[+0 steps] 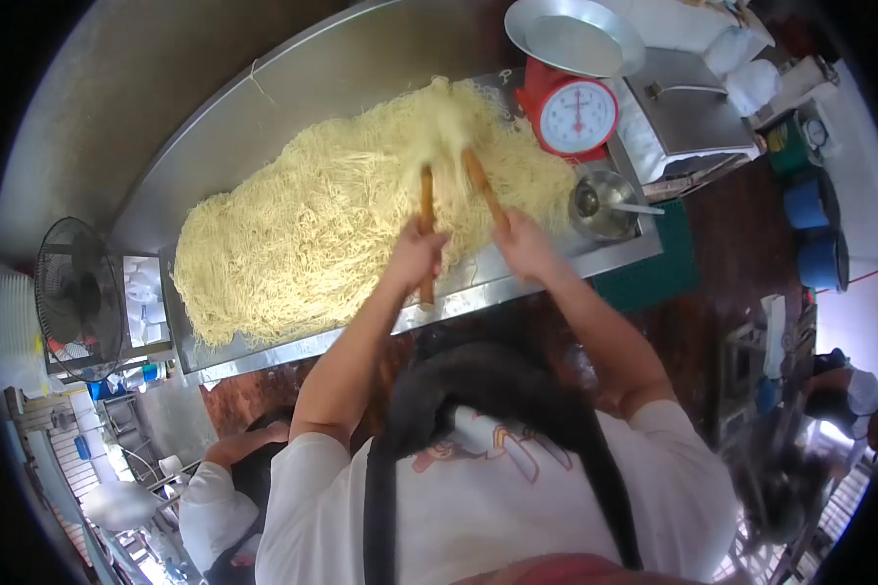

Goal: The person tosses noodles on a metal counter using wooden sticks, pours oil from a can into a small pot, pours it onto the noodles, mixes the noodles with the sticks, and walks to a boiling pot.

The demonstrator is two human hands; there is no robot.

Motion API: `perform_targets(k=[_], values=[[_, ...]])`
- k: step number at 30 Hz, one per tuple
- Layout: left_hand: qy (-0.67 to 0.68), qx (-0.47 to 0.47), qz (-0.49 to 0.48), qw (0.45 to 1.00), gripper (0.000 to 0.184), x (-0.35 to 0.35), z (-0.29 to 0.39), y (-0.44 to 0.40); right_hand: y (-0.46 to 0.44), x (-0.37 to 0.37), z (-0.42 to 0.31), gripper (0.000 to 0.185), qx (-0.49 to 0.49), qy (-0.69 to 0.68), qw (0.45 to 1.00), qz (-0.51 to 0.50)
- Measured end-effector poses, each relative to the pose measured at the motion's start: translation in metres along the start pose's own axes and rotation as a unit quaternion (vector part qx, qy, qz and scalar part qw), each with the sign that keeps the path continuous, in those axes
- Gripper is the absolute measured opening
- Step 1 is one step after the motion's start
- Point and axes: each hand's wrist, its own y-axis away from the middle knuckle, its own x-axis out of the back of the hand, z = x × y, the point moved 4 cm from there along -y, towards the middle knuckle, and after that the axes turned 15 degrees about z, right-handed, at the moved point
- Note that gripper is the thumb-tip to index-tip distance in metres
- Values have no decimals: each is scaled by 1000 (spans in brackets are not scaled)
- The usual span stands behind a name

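Note:
A wide heap of pale yellow noodles (302, 214) covers most of the metal tray table (254, 359). My left hand (419, 255) is wrapped round a wooden stick (426, 200), whose upper end reaches into the noodles. My right hand (525, 244) grips a second wooden stick (482, 182), tilted up and to the left, its far end also among the noodles. Strands between and above the two stick ends are blurred and look lifted.
A red dial scale (578, 115) with a metal pan (574, 37) stands at the tray's back right. Below it sits a metal bowl (605, 207) with a ladle. A fan (80, 297) is at left. Another person (219, 502) is at lower left, one more at far right.

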Motion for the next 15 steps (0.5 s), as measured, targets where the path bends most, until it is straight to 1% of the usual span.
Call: perform_targets(k=[1, 2, 3, 5, 6, 7, 8, 9, 11, 12, 14, 15], values=[[30, -25, -3, 999, 39, 13, 18, 5, -7, 30, -31, 36, 13, -42, 999, 27], [47, -25, -25, 998, 46, 34, 27, 11, -10, 51, -41, 37, 35, -43, 998, 41], [25, -41, -10, 999, 46, 56, 19, 13, -9, 72, -42, 39, 55, -43, 996, 55], [-106, -52, -2, 993, 51, 118, -6, 18, -4, 113, -28, 41, 80, 49, 994, 50], [-165, -35, 29, 985, 55, 151, -22, 27, 7, 132, -17, 39, 81, 59, 995, 28], [-201, -3, 33, 979, 57, 182, -37, 37, 25, 151, -7, 37, 84, 69, 994, 8], [-233, 46, 41, 971, 59, 201, -39, 56, 46, 168, -2, 39, 35, 107, 993, -30], [-327, 87, 33, 940, 62, 206, -25, 79, 68, 180, 5, 40, -13, 144, 987, -72], [-342, 67, 10, 937, 62, 206, -66, 83, 100, 184, 33, 37, -74, 163, 977, -114], [-350, 53, -4, 935, 63, 202, -85, 76, 105, 174, 41, 35, -80, 161, 978, -109], [-387, 24, 12, 922, 57, 151, -98, 62, 112, 148, 55, 31, -92, 158, 979, -91], [-388, 17, -36, 921, 56, 121, -80, 59, 107, 137, 52, 28, -102, 180, 974, -90]])
